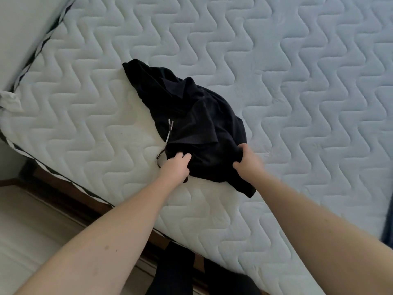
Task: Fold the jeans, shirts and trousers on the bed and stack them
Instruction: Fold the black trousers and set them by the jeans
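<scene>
A crumpled black garment (191, 116) with a white-tipped drawstring (169, 129) lies in a heap on the white quilted mattress (297, 81), close to its near edge. My left hand (175, 166) grips the near left part of the cloth, fingers curled into the fabric. My right hand (247, 159) pinches the near right edge of the same garment, thumb on top. Both forearms reach in from the bottom of the view.
The mattress edge (63, 177) runs diagonally from the left down to the bottom, with a dark wooden bed frame and pale floor below it. A white cloth scrap (10, 101) lies at the far left. A strip of blue fabric (388, 231) shows at the right border.
</scene>
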{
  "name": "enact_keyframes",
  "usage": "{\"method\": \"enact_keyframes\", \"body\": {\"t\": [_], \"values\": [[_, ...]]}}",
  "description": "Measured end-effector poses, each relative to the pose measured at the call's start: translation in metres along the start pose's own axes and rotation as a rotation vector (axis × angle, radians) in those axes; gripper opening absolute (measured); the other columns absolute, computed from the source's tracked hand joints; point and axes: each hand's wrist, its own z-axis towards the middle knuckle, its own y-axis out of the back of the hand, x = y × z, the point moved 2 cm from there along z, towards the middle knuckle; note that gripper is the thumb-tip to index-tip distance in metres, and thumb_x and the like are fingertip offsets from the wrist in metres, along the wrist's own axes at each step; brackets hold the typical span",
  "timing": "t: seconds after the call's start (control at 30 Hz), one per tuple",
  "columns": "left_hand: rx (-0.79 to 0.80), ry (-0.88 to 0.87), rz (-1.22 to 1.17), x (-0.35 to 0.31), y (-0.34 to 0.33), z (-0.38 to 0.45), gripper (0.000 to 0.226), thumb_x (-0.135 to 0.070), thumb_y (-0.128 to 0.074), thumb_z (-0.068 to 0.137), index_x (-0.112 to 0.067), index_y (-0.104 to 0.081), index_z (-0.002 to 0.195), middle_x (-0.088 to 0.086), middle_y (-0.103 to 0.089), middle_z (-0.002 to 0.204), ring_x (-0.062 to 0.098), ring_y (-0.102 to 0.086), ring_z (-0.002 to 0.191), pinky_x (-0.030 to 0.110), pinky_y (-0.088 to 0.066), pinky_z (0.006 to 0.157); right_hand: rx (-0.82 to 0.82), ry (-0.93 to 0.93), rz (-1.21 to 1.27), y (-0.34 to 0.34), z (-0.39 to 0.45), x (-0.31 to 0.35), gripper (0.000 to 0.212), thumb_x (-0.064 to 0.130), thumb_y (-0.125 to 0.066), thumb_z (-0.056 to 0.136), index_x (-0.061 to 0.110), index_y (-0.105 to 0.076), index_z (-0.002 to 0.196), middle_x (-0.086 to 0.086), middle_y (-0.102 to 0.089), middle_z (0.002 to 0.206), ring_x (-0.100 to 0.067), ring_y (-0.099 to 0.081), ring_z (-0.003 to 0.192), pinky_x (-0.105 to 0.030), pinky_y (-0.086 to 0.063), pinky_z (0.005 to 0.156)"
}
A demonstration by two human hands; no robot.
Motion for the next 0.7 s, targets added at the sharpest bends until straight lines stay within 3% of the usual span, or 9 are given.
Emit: {"method": "enact_keyframes", "body": {"t": [0.13,0.2,0.27,0.33,0.47,0.57,0.7], "values": [[-0.176,-0.031,-0.311,-0.014,0.008,-0.032,0.011,-0.013,-0.048,0.091,-0.01,-0.044,0.101,0.005,-0.052,0.098,0.031,-0.056,0.083,0.039,-0.046,0.068,0.09,-0.022,0.286,0.007,-0.022,0.003,0.038,0.025,-0.056,0.088,0.027,-0.048,0.125,0.004,-0.06,0.094,-0.015,-0.061,0.084,-0.032,-0.049,0.067],[-0.291,-0.012,-0.527,-0.018,0.018,-0.05,0.028,-0.015,-0.051,0.093,-0.013,-0.047,0.12,-0.001,-0.058,0.11,0.022,-0.059,0.095,0.039,-0.05,0.08,0.126,-0.045,0.496,0.017,-0.04,0.006,0.028,0.025,-0.053,0.084,0.025,-0.055,0.112,0.002,-0.063,0.092,-0.017,-0.064,0.081,-0.031,-0.051,0.064],[-0.379,-0.042,-0.68,-0.022,0.027,-0.074,0.047,-0.019,-0.054,0.096,-0.021,-0.038,0.14,-0.01,-0.054,0.126,0.008,-0.054,0.108,0.028,-0.047,0.088,0.173,-0.081,0.708,0.032,-0.061,0.007,0.019,0.022,-0.052,0.081,0.02,-0.06,0.098,0.001,-0.064,0.08,-0.013,-0.064,0.065,-0.028,-0.05,0.054],[-0.396,-0.122,-0.746,-0.025,0.033,-0.097,0.054,-0.021,-0.056,0.096,-0.026,-0.033,0.145,-0.01,-0.05,0.138,0.004,-0.049,0.122,0.024,-0.044,0.097,0.19,-0.115,0.844,0.048,-0.084,0.006,0.01,0.018,-0.053,0.083,0.017,-0.062,0.088,0.0,-0.061,0.069,-0.011,-0.059,0.053,-0.023,-0.046,0.047],[-0.375,-0.196,-0.712,-0.028,0.041,-0.146,0.059,-0.021,-0.053,0.098,-0.031,-0.026,0.149,-0.007,-0.039,0.15,0.006,-0.04,0.135,0.026,-0.04,0.109,0.19,-0.144,1.002,0.081,-0.136,0.009,0.027,0.012,-0.054,0.083,0.022,-0.058,0.059,0.003,-0.052,0.054,-0.011,-0.051,0.045,-0.017,-0.04,0.042],[-0.388,-0.284,-0.589,-0.045,0.051,-0.185,0.063,-0.018,-0.059,0.096,-0.025,-0.027,0.15,-0.007,-0.034,0.152,0.004,-0.034,0.138,0.028,-0.034,0.114,0.2,-0.143,1.029,0.107,-0.182,0.014,0.015,0.014,-0.055,0.08,0.015,-0.054,0.065,-0.001,-0.048,0.056,-0.014,-0.047,0.046,-0.018,-0.039,0.04],[-0.368,-0.514,-0.534,-0.088,0.075,-0.236,0.085,-0.017,-0.069,0.086,-0.029,-0.019,0.153,-0.015,-0.025,0.157,0.0,-0.027,0.142,0.018,-0.027,0.114,0.302,-0.167,1.245,0.138,-0.237,0.018,0.011,0.013,-0.055,0.081,0.009,-0.052,0.071,-0.009,-0.048,0.061,-0.019,-0.049,0.049,-0.022,-0.042,0.043]]}}
